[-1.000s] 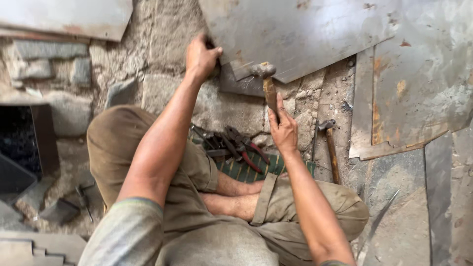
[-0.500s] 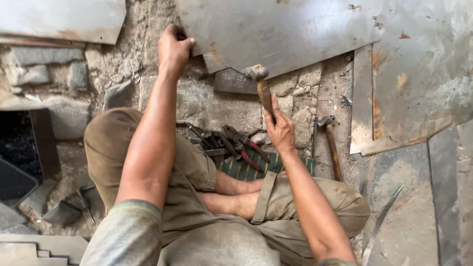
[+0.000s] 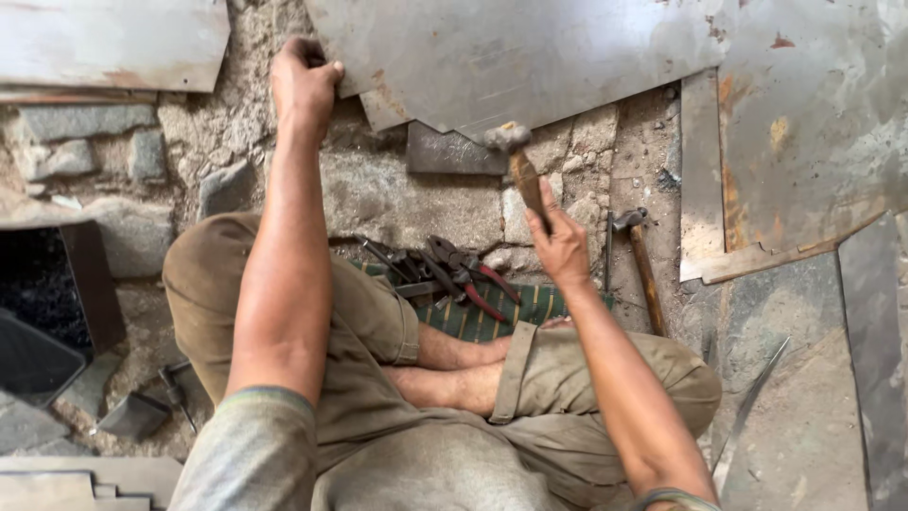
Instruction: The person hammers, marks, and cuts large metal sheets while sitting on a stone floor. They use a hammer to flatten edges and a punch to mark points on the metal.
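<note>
- Rough stone floor (image 3: 397,203) carries us, cross-legged, with nothing level to steady the work.
- Our big metal sheet (image 3: 530,57) lies ahead; our left hand (image 3: 305,80) pinches its corner, so a slip could cut us.
- Our right hand (image 3: 558,248) is wrapped around the hammer (image 3: 515,156), whose head is at the sheet's lower edge; a glancing blow could skid.
- Pliers (image 3: 463,274) by our knee could snag.

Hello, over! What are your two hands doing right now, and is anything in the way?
Left hand grips metal sheet edge. Right hand holds hammer, head at sheet's lower edge. Pliers and second hammer lie near, clear.
</note>
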